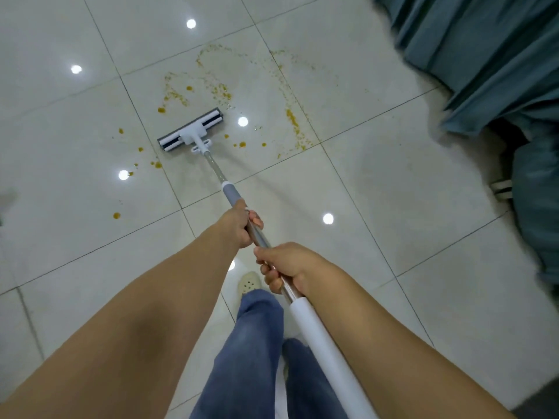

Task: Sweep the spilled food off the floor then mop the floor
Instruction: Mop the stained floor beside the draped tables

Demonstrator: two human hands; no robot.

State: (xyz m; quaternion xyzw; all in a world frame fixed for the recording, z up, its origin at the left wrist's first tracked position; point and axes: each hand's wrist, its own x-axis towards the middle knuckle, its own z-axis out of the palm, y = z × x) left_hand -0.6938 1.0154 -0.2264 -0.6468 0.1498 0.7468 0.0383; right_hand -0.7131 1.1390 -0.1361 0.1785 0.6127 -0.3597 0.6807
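We have open tile floor [378, 189] left of, beyond and just right of the mop head [190, 130]. Well right of the mop head, a blue curtain [484, 62] reaches the floor and blocks passage. Behind the mop head, the pole [215, 169] slants back to us.

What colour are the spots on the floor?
The spots are orange-brown on the pale tile floor, clearest in the head view.

White flat mop [191, 130] lies on tiles amid orange spill [295, 122].
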